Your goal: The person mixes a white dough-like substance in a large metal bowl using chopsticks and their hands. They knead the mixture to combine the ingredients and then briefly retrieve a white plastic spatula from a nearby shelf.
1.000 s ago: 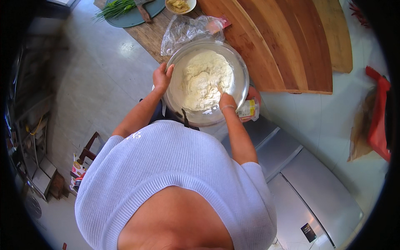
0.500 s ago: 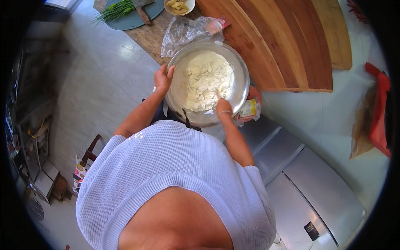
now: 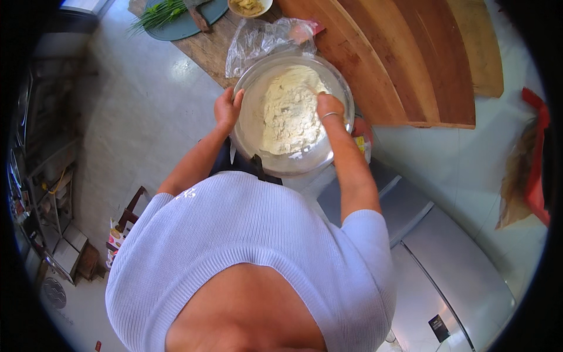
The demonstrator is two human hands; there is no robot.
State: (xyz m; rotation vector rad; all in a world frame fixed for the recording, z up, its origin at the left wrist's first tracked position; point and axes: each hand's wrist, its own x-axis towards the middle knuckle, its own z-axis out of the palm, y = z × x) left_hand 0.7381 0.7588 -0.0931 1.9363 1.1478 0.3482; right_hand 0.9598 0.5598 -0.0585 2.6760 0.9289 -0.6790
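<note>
Right hand now further up in metal bowl, fingers buried in flour dough near far rim; a second ago sat at near side. Grip curled into dough, how tight can't tell. Left hand same spot, clamped on left rim, steadying. Bowl sits on wooden counter edge, plastic bag behind. Mixing looks mid-way, dough shaggy.
</note>
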